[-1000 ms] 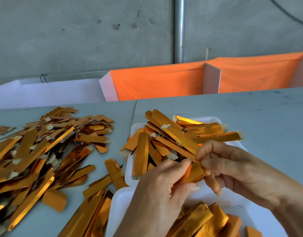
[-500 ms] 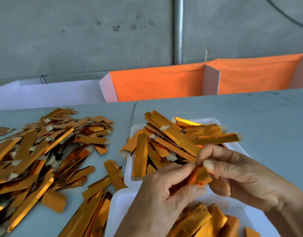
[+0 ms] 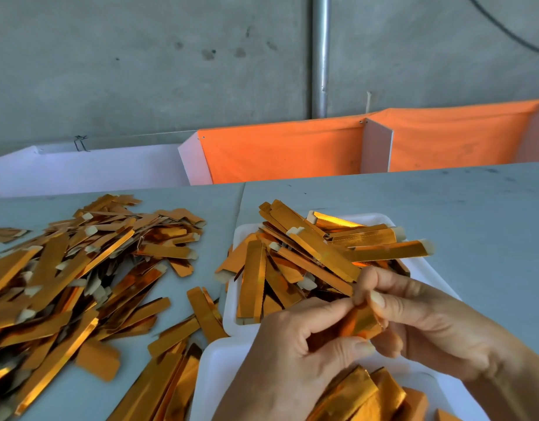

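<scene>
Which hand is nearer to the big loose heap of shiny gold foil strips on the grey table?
Left. The left hand lies right of that heap, over the near white tray; the right hand is farther right, past the left.

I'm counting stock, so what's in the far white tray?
Gold strips piled crisscross in the tray, some overhanging its rim. They cover most of its floor; the left hand and right hand, pinching one strip, hide its near corner.

Left grip (image 3: 292,360) and right grip (image 3: 444,326) are bare, with longish fingernails (image 3: 378,299).
</scene>
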A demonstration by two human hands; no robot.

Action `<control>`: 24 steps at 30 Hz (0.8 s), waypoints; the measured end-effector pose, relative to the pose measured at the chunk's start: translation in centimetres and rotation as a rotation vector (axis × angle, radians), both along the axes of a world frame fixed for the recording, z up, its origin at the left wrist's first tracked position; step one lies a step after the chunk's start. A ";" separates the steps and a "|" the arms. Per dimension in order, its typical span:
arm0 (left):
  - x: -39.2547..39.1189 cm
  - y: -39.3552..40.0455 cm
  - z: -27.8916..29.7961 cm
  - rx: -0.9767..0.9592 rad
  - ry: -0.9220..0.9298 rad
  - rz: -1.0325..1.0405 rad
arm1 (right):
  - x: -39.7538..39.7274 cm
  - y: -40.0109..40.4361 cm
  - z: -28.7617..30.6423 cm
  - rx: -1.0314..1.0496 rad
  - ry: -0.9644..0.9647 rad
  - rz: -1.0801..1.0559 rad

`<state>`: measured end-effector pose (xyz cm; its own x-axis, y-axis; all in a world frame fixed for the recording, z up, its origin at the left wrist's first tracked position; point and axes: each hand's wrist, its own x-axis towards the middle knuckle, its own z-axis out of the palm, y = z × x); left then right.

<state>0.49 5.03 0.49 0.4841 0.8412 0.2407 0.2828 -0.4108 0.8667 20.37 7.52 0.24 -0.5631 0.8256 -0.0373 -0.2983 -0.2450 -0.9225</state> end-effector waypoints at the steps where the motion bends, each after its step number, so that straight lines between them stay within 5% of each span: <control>1: 0.0 0.0 -0.1 -0.004 0.001 0.003 | 0.0 0.0 0.0 0.001 -0.004 0.001; 12: 0.3 0.3 -0.5 -0.100 -0.037 -0.021 | 0.3 0.3 0.0 0.069 -0.148 -0.021; 15: 0.5 0.5 -1.0 -0.120 0.019 0.036 | 0.2 0.4 0.0 0.107 -0.239 -0.189; 19: 0.7 0.7 -1.9 -0.185 0.110 0.017 | -0.3 0.8 -0.4 0.440 -0.615 -0.654; 24: 0.8 1.0 -2.1 -0.020 0.214 0.123 | -1.7 1.8 -2.1 0.635 -1.241 -0.404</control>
